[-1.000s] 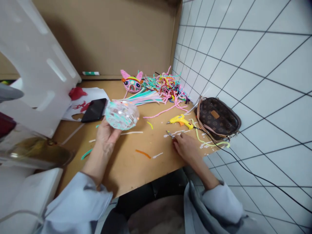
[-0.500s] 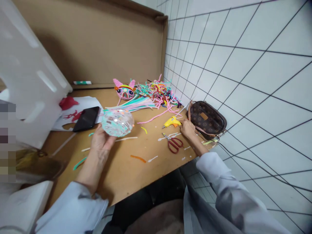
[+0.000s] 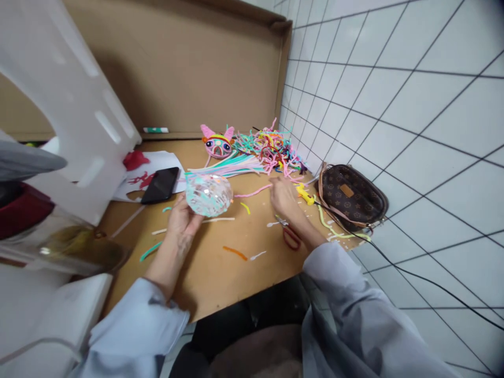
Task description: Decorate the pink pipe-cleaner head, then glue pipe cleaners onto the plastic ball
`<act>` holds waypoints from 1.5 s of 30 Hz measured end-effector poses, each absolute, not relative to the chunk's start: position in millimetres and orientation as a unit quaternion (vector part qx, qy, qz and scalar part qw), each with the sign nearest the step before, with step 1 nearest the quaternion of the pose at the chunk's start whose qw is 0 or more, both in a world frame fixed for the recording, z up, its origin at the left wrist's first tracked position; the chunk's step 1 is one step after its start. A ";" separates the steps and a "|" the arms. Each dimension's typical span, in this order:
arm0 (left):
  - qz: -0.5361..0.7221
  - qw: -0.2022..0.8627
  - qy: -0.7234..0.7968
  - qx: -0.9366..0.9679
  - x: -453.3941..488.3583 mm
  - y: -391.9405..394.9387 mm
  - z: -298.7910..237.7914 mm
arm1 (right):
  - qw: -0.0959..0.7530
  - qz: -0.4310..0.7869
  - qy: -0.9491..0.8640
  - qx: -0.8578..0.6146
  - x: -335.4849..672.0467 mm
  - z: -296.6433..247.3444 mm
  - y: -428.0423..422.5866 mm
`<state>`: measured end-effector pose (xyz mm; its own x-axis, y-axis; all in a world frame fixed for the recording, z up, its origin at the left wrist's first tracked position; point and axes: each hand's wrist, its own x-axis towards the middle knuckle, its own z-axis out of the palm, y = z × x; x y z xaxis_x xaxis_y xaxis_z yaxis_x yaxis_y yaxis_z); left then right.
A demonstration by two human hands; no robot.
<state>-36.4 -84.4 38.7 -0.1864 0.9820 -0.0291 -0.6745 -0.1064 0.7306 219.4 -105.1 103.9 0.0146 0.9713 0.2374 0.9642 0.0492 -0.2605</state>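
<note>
My left hand (image 3: 181,220) is closed under a clear ball (image 3: 208,195) wrapped in teal and white strands and holds it just above the brown table (image 3: 212,273). My right hand (image 3: 283,197) lies further right, its fingers stretched toward the end of a loose pink pipe cleaner (image 3: 255,191); nothing shows in it. A yellow glue gun (image 3: 304,194) lies just right of that hand. Red-handled scissors (image 3: 290,235) lie on the table, partly under my right forearm.
A heap of coloured pipe cleaners (image 3: 271,147) and a pink pipe-cleaner animal head (image 3: 217,145) sit at the back. A brown patterned bag (image 3: 352,198) stands at the right edge. A black phone (image 3: 160,185) lies on paper at left. Short cut pieces dot the tabletop.
My right hand let go of the scissors, went to the glue gun, then moved left toward the pink pipe cleaner. The glue gun now lies turned. My left hand kept the ball.
</note>
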 end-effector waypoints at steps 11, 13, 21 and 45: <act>0.743 0.444 0.359 0.348 -28.2 -91.2 39.1 | 0.397 0.583 -0.648 -0.289 151.8 66.4 -86.6; 0.746 0.413 0.360 0.380 -26.0 -92.7 40.5 | 0.405 0.598 -0.634 -0.277 157.5 63.0 -86.9; 0.738 0.428 0.330 0.404 -25.2 -97.7 45.6 | 0.456 0.620 -0.591 -0.244 156.9 56.3 -83.5; 0.539 0.140 0.445 0.701 -15.7 -109.3 35.0 | 0.465 0.614 -0.591 -0.239 159.7 46.3 -82.7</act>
<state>-15.7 -109.3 35.0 0.0225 0.7750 0.6315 0.4741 -0.5644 0.6758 159.7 -82.7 46.3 -0.4538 0.8536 0.2557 -0.2879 0.1312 -0.9486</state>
